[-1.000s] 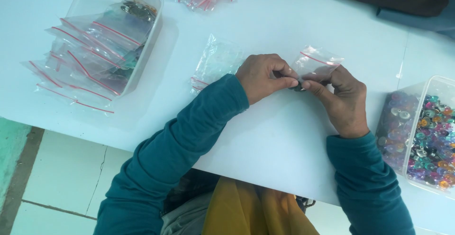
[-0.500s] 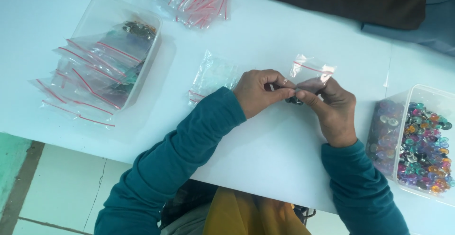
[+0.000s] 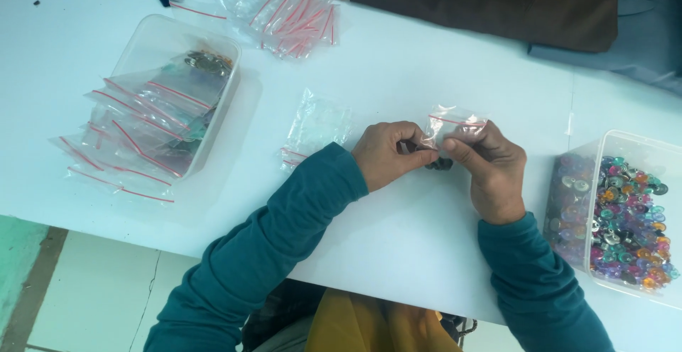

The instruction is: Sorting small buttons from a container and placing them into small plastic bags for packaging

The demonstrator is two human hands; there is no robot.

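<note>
Head view, looking down: nearest me are the teal sleeves (image 3: 284, 245), and beyond them both hands meet over the white bench (image 3: 398, 252). The left hand (image 3: 387, 154) and right hand (image 3: 490, 171) are each pinched tight on one small clear bag (image 3: 455, 126) with a red seal strip, held just above the bench between them. A few dark little pieces (image 3: 439, 163) sit at the bag's bottom, right by the fingertips, so I judge this bag is loaded and is being handled at its mouth; whether the seal is closed I cannot tell.

To the right of the hands, a clear tub (image 3: 625, 146) holds a large heap of coloured buttons (image 3: 629, 217), so plenty seems left to pack. Just left of the left hand lies a flat empty bag (image 3: 316, 125). Farther left, a clear tray (image 3: 163, 46) carries a pile of red-striped bags (image 3: 135, 139), some spilling over its near edge. Beyond the hands, at the far side, lies another heap of bags (image 3: 288, 11).
</note>
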